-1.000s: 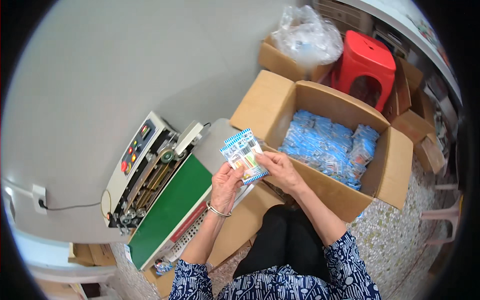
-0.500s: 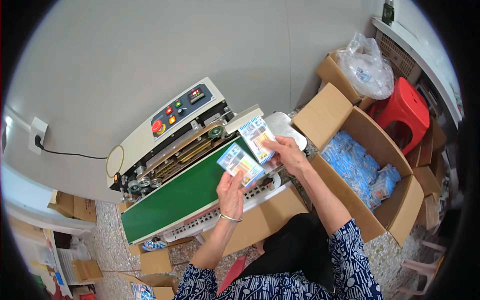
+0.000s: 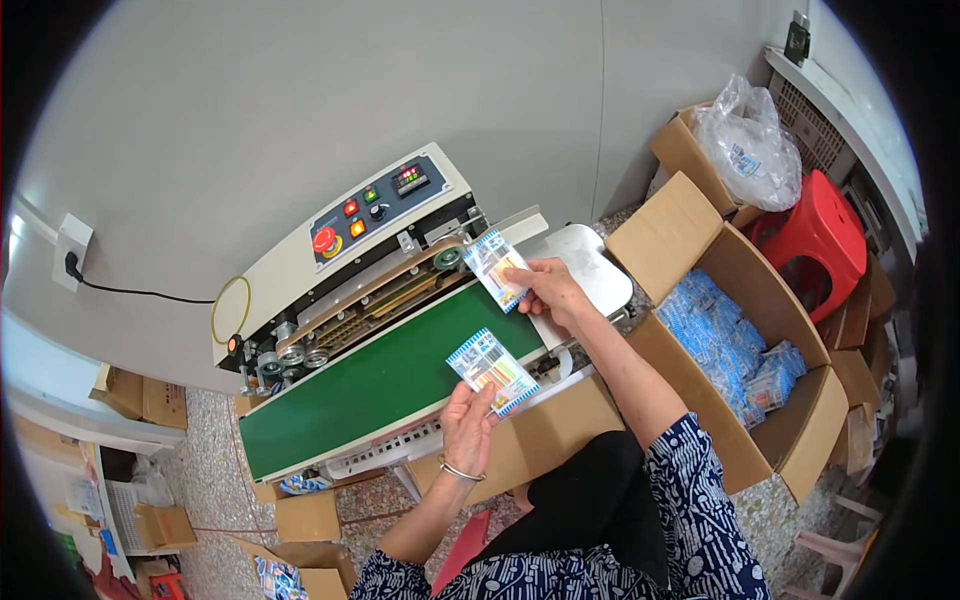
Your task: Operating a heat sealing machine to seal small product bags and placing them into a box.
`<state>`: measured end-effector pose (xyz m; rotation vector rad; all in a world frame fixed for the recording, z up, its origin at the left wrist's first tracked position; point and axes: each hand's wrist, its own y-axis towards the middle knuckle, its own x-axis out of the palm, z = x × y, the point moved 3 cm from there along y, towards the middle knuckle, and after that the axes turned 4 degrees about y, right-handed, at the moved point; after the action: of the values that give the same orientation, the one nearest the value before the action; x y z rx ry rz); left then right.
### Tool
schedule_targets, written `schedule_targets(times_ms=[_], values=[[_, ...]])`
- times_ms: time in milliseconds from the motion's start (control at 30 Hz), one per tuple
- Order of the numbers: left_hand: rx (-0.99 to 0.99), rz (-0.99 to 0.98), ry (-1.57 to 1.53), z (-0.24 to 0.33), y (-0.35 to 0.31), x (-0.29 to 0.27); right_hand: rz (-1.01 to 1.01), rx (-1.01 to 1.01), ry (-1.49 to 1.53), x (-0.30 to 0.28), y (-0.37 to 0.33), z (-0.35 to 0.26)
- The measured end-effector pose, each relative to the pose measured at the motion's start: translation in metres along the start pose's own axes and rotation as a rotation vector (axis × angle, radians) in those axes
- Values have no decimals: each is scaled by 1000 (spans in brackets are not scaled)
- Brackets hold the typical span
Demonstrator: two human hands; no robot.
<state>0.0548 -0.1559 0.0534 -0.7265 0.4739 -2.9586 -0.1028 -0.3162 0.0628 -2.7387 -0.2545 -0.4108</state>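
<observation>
My left hand (image 3: 468, 428), with a bracelet at its wrist, pinches the lower edge of a flat blue-and-white plastic packet (image 3: 484, 358) over the near side of the green conveyor belt (image 3: 370, 400). A similar packet (image 3: 490, 262) is gripped between the thumb and fingers of my right hand (image 3: 548, 290). Its upper edge reaches the right end of the band sealer (image 3: 330, 230), beside a green pulley wheel (image 3: 449, 258). I cannot tell whether it touches the machine. Colourful sticks show through both packets' clear fronts.
Right of me stands an open cardboard box (image 3: 700, 390) holding many blue packets (image 3: 720, 330). Behind it are a red stool (image 3: 825, 230) and a clear plastic bag (image 3: 750, 150). A black cord (image 3: 150, 293) runs to the wall socket. Smaller boxes (image 3: 308, 518) sit on the floor at lower left.
My right hand has brought its packet leftward to the sealer's right end. My left hand's packet has moved down and away from the other one. The view has shifted slightly.
</observation>
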Motion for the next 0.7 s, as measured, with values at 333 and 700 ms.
schedule_targets(times_ms=[333, 700], values=[[-8, 1, 19, 4, -1, -1, -153, 58, -101, 28, 16, 11], [23, -5, 10, 15, 13, 7, -71, -84, -305, 18, -20, -14]])
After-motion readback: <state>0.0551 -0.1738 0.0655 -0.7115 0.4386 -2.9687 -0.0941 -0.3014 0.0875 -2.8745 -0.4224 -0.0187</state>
